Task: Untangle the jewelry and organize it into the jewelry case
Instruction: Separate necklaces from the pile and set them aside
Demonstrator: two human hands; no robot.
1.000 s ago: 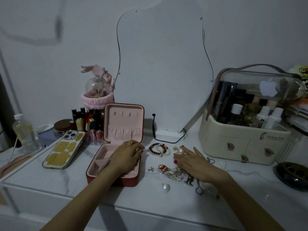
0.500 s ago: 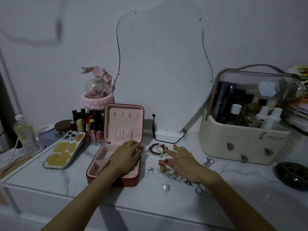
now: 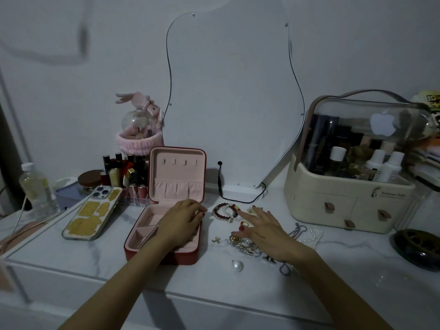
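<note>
My right hand (image 3: 264, 231), fingers spread and holding nothing, has slid left across the tangled jewelry (image 3: 245, 245) beside the open jewelry case (image 3: 164, 236), where my relaxed left hand (image 3: 183, 222) stays resting; sorting has barely begun.

A plain pale wall (image 3: 71, 115) fills the back of the room, with a faint grey smudge high on its left. A frameless mirror (image 3: 228, 96) with a wavy outline leans against it, a thin black cable (image 3: 240, 198) curling at its foot. Below runs a white dresser top (image 3: 214, 279) with grey marble veining, its front edge lit a little brighter than the rest. The light is dim and cool. At the far left stands a dark upright strip (image 3: 9, 148), too shadowed to identify.
</note>
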